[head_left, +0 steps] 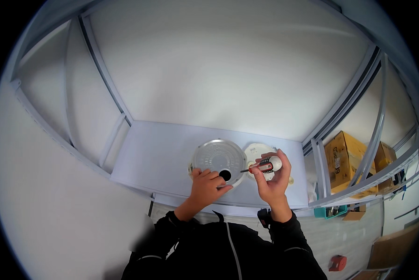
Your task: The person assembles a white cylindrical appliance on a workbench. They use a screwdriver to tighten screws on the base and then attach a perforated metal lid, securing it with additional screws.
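Note:
A round silver metal part with a raised rim lies on the shelf board in front of me. Near its front edge is a dark round spot, which could be a hole or a black piece. My left hand grips the near left rim, fingers curled beside that spot. In my right hand is a screwdriver with a red, black and white handle. Its thin shaft points left, with the tip at the right rim of the metal part. Partly hidden behind my right hand lies a flat white plastic part.
The pale shelf board sits within a grey metal frame. Cardboard boxes stand beyond the right uprights. Lower right are a teal bin and a red stool-like object on the floor.

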`<action>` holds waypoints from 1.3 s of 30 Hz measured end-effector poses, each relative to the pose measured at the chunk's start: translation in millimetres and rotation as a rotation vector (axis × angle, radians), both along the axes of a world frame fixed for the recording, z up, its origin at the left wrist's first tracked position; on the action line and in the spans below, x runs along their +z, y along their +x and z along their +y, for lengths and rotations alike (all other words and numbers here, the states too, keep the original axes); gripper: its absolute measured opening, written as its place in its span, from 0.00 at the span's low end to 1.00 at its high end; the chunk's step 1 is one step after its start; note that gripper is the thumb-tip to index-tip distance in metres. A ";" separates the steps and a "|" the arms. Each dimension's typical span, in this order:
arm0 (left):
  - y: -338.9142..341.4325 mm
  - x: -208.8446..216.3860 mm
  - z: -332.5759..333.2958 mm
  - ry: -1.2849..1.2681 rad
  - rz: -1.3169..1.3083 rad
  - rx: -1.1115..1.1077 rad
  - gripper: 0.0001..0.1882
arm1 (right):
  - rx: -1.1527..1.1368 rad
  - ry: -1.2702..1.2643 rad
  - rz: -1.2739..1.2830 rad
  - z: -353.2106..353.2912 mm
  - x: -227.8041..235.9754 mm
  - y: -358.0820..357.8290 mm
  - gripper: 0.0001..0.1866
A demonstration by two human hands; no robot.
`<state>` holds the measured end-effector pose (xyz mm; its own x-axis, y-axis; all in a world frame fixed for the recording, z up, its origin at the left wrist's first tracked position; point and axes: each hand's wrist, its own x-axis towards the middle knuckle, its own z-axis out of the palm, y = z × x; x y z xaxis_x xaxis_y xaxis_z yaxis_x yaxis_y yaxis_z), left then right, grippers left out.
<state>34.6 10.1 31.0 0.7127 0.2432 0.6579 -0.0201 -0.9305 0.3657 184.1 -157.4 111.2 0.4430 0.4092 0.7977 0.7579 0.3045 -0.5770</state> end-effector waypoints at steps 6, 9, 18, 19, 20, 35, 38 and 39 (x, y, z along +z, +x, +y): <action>27.0 -4.5 -18.1 0.016 0.019 0.120 0.15 | 0.046 -0.009 0.068 -5.7 -3.5 10.8 0.42; 32.5 11.0 -26.9 -0.057 0.051 0.165 0.16 | 0.057 -0.035 0.085 -14.6 -5.6 22.7 0.43; 15.6 33.9 2.1 -0.259 0.224 0.407 0.11 | 0.031 -0.029 0.050 -27.8 -9.8 56.4 0.43; 15.2 33.5 2.1 -0.266 0.259 0.424 0.11 | 0.036 -0.027 0.055 -27.6 -10.9 58.8 0.43; 14.8 33.1 1.5 -0.272 0.294 0.440 0.10 | 0.045 -0.009 0.059 -27.3 -11.4 60.5 0.42; 18.4 25.9 -7.7 -0.203 0.274 0.466 0.03 | 0.146 0.024 0.065 -28.5 -10.3 82.3 0.42; 21.6 22.5 -6.5 -0.393 0.138 0.285 0.04 | 0.179 0.091 0.112 -28.5 -5.1 78.6 0.44; 25.6 26.2 -10.9 -0.457 0.128 0.245 0.04 | 0.185 0.113 0.133 -30.3 -4.1 78.2 0.44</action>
<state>60.2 -0.8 57.2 0.6664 0.6542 0.3577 0.2493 -0.6476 0.7200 262.3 -187.7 107.1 0.4728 0.4046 0.7828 0.6030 0.4991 -0.6223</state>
